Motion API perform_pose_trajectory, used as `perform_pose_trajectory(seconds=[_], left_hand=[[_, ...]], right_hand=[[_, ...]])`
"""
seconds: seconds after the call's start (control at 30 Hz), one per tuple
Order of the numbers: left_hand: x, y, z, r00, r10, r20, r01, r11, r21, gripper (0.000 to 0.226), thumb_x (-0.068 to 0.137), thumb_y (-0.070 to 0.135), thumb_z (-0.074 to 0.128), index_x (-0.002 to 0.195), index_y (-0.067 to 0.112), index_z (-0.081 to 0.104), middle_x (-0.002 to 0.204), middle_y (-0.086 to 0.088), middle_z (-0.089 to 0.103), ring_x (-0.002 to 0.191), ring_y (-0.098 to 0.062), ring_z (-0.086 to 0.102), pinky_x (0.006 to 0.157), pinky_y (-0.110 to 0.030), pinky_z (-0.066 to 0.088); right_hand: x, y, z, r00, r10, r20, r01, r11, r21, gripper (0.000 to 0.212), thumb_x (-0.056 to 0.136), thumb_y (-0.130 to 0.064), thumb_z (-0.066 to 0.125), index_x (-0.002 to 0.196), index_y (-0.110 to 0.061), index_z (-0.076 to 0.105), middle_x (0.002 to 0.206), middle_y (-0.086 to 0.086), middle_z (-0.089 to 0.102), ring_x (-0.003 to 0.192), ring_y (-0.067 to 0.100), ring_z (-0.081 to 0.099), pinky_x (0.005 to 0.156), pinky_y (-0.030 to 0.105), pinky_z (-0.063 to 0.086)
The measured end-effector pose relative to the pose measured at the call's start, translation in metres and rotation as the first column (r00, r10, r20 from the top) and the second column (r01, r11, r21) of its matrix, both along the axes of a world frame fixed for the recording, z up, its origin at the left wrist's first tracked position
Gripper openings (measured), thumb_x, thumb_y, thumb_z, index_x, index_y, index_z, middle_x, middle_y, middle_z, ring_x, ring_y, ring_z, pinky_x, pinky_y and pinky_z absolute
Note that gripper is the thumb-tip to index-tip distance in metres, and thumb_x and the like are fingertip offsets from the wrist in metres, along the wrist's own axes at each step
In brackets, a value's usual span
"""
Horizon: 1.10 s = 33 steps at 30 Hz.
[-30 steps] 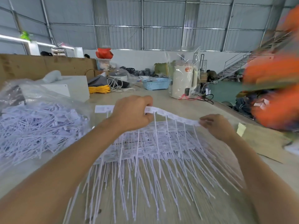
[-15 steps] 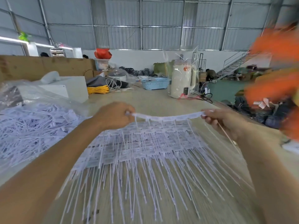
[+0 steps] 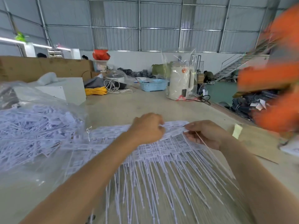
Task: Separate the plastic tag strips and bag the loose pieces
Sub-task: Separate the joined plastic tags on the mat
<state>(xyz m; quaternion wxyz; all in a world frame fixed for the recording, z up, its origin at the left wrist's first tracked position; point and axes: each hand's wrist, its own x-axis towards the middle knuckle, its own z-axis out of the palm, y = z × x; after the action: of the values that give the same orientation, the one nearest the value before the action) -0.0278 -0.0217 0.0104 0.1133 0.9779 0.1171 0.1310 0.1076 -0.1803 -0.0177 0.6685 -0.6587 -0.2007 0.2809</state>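
Hands meet over the far edge of the stacked tag strips [image 3: 145, 151] on the counter [image 3: 123, 109]: the left hand [image 3: 148, 128] curls its fingers onto one end of the top strip [image 3: 175, 132] while the right hand [image 3: 205, 135] pinches the other end, seemingly to brace it for pulling apart. The strips are white, label bands stacked across, long thin tails fanning toward the person; loose pieces fill the clear bag [image 3: 38, 126] just left.
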Motion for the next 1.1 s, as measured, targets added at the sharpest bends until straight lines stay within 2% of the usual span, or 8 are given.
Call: perform_pose_trajectory(seconds=[0.1, 0.2, 0.43, 0.57, 0.77, 0.9, 1.03, 1.1], left_hand=[[0.032, -0.025, -0.022, 0.996, -0.067, -0.056, 0.057, 0.985, -0.162, 0.035, 0.098, 0.037, 0.04, 0.087, 0.011, 0.06, 0.094, -0.007, 0.061, 0.094, -0.027, 0.054, 0.094, -0.044, 0.042], [0.052, -0.022, -0.036, 1.0, -0.026, -0.014, 0.02, 0.938, -0.345, 0.047, 0.1, 0.036, 0.041, 0.059, 0.012, 0.039, 0.061, -0.007, 0.043, 0.067, -0.025, 0.046, 0.068, -0.033, 0.038], [0.063, -0.019, -0.042, 0.997, 0.026, 0.07, 0.021, 0.806, -0.592, 0.049, 0.098, 0.034, 0.048, 0.055, 0.01, 0.046, 0.038, 0.005, 0.043, 0.048, -0.019, 0.039, 0.056, -0.029, 0.029], [0.059, -0.025, -0.041, 0.994, 0.072, 0.081, -0.004, 0.772, -0.636, 0.052, 0.098, 0.031, 0.047, 0.05, 0.012, 0.04, 0.046, -0.001, 0.044, 0.048, -0.02, 0.038, 0.058, -0.028, 0.029], [0.055, -0.028, -0.034, 0.984, 0.146, 0.099, -0.023, 0.662, -0.749, 0.042, 0.096, 0.028, 0.049, 0.057, 0.014, 0.05, 0.068, -0.008, 0.058, 0.076, -0.026, 0.06, 0.068, -0.028, 0.037], [0.049, -0.025, -0.029, 0.983, 0.147, 0.112, 0.008, 0.574, -0.819, 0.027, 0.094, 0.024, 0.054, 0.073, 0.008, 0.06, 0.063, -0.002, 0.058, 0.055, -0.015, 0.051, 0.06, -0.025, 0.037], [0.045, -0.022, -0.028, 0.985, 0.134, 0.111, 0.022, 0.536, -0.844, 0.032, 0.089, 0.014, 0.057, 0.058, 0.011, 0.052, 0.038, 0.005, 0.048, 0.039, -0.01, 0.042, 0.053, -0.022, 0.034], [0.044, -0.021, -0.027, 0.986, 0.131, 0.106, 0.018, 0.541, -0.841, 0.034, 0.088, 0.013, 0.058, 0.056, 0.011, 0.05, 0.041, 0.001, 0.046, 0.043, -0.013, 0.04, 0.055, -0.024, 0.033]], right_hand=[[-0.002, 0.001, -0.004, 1.0, -0.022, 0.018, 0.021, 0.999, 0.029, 0.01, 0.089, 0.005, 0.054, 0.081, 0.002, 0.06, 0.063, 0.014, 0.06, 0.042, 0.009, 0.058, 0.042, 0.017, 0.048], [0.0, 0.001, -0.007, 1.0, 0.001, 0.022, -0.002, 0.999, 0.047, 0.008, 0.089, 0.006, 0.055, 0.084, 0.003, 0.061, 0.064, 0.014, 0.059, 0.044, 0.009, 0.059, 0.044, 0.017, 0.05], [0.002, 0.004, -0.011, 0.99, -0.015, 0.137, 0.015, 1.0, 0.004, 0.004, 0.083, 0.006, 0.063, 0.086, 0.004, 0.064, 0.061, 0.011, 0.06, 0.047, 0.012, 0.057, 0.045, 0.019, 0.048], [0.0, 0.005, -0.014, 0.969, -0.041, 0.245, 0.049, 0.998, -0.025, 0.008, 0.084, 0.004, 0.063, 0.079, -0.001, 0.066, 0.058, 0.01, 0.059, 0.05, 0.016, 0.053, 0.047, 0.022, 0.047], [-0.002, 0.01, -0.016, 0.908, -0.073, 0.413, 0.047, 0.996, 0.074, 0.016, 0.084, 0.007, 0.061, 0.074, -0.004, 0.064, 0.058, 0.007, 0.057, 0.05, 0.011, 0.051, 0.051, 0.02, 0.044], [-0.005, 0.011, -0.016, 0.865, -0.064, 0.497, 0.001, 0.992, 0.126, 0.016, 0.085, 0.009, 0.06, 0.075, -0.003, 0.064, 0.059, 0.005, 0.059, 0.052, 0.009, 0.053, 0.053, 0.017, 0.046], [-0.011, 0.013, -0.015, 0.785, -0.07, 0.616, 0.017, 0.996, 0.092, 0.02, 0.084, 0.012, 0.059, 0.071, -0.003, 0.061, 0.062, 0.01, 0.056, 0.052, 0.008, 0.05, 0.052, 0.019, 0.046], [-0.012, 0.013, -0.013, 0.768, -0.09, 0.634, 0.053, 0.996, 0.076, 0.022, 0.084, 0.01, 0.06, 0.068, -0.005, 0.061, 0.059, 0.007, 0.056, 0.05, 0.008, 0.052, 0.047, 0.019, 0.046]])
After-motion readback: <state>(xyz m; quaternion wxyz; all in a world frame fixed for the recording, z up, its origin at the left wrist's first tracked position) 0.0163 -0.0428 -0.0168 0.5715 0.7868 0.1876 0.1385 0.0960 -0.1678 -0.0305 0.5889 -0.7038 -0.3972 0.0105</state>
